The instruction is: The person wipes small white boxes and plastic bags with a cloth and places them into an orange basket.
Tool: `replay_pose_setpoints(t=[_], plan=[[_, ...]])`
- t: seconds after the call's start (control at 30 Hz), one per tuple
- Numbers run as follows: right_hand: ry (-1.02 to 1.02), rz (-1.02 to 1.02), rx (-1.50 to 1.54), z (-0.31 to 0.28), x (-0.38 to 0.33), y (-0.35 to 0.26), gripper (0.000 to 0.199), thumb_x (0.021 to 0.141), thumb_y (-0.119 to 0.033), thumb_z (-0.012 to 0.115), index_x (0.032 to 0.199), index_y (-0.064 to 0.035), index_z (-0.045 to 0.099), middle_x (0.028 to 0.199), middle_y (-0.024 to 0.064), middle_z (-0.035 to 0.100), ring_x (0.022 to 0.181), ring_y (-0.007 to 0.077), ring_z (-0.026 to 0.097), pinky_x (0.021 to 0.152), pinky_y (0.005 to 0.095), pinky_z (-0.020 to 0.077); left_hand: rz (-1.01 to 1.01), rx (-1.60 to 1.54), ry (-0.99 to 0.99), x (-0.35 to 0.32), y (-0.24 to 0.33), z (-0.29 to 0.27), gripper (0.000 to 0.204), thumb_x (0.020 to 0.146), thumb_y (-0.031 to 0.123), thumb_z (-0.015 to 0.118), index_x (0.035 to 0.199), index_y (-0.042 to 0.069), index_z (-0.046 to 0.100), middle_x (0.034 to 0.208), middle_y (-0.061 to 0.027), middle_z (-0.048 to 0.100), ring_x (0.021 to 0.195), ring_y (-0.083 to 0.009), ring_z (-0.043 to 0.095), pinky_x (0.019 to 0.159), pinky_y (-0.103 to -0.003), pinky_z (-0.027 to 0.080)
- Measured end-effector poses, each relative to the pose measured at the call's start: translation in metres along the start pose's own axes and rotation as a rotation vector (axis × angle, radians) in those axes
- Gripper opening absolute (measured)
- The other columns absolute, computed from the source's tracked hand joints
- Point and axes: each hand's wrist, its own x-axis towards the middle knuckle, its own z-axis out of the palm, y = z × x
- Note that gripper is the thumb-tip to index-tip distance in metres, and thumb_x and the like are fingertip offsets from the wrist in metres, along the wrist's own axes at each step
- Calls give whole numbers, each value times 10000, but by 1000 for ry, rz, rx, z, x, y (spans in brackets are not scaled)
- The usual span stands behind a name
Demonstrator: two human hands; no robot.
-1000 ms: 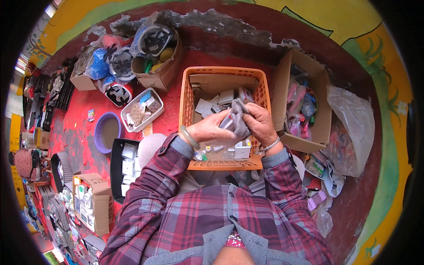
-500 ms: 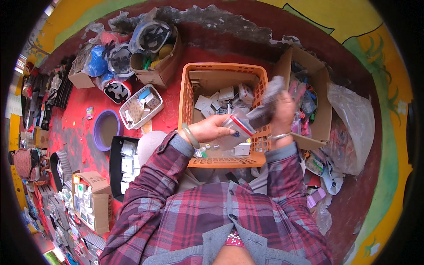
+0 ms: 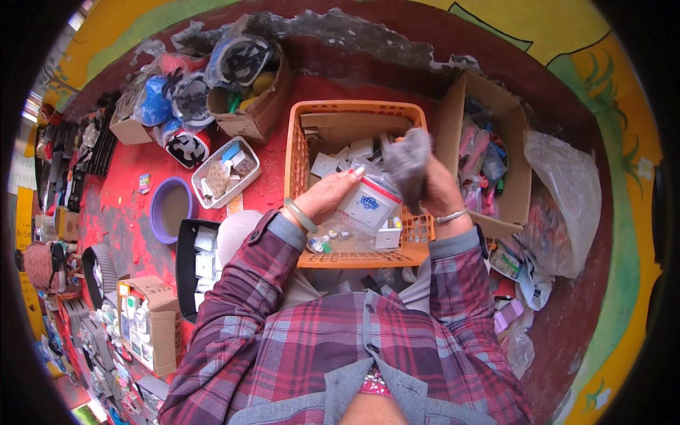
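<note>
Over the orange plastic basket (image 3: 418,262), my left hand (image 3: 324,199) pinches a clear zip bag (image 3: 367,205) with a red strip at its top and a flat white item with a blue mark inside. My right hand (image 3: 442,190) is closed round a crumpled grey cloth (image 3: 406,160), held close by the bag's upper right. Part of the cloth is smeared by motion. Below them, several small white boxes (image 3: 326,164) and plastic pieces lie in the basket, along with a piece of cardboard at its far side.
An open cardboard box (image 3: 510,117) of colourful items stands right of the basket, beside a clear plastic sheet (image 3: 567,191). To the left are a white basket (image 3: 249,178), a purple basin (image 3: 154,205) and a black bin (image 3: 185,283). Bagged helmets (image 3: 241,60) sit far left.
The grey cloth and my right hand have moved left and slightly lower. The zip bag is turned so its face with the blue mark shows more fully, and my left hand has shifted slightly left.
</note>
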Motion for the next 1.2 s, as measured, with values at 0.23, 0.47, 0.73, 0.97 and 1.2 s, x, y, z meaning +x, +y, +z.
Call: replay_pose_setpoints(t=[0.23,0.47,0.73,0.97,1.2], plan=[[-41,-24,-863,17,-6,35,303,819,-259,655,1013,-29,620,849,75,643,811,133,589,724,273,466,309,235,1,14,-22,-7,288,971,182,380,1134,-5,525,1015,-16,571,919,-95,511,847,-242,415],[59,-389,-1116,28,-7,32,206,802,-228,658,887,-40,650,767,109,603,713,210,587,631,299,447,509,730,287,8,-13,-3,263,955,195,426,981,-18,578,830,-110,607,756,-205,556,670,-300,449],[75,-257,-523,26,-7,43,157,834,-133,650,929,-9,636,801,-20,601,724,61,540,638,211,449,740,739,254,1,-1,11,245,938,197,438,955,-5,575,808,-206,597,757,-375,581,645,-382,450],[112,-162,-236,7,-6,12,189,855,-170,627,974,-23,618,841,13,631,739,83,586,655,214,477,609,679,154,0,-6,-3,270,944,211,437,964,-15,585,788,-168,604,693,-272,577,649,-327,458],[215,-218,-50,-18,-5,-21,320,883,-300,576,1045,-25,567,897,64,643,795,162,622,720,272,511,501,319,247,-1,-4,-11,352,958,273,424,932,-31,599,779,-13,585,713,-76,509,648,-244,443]])
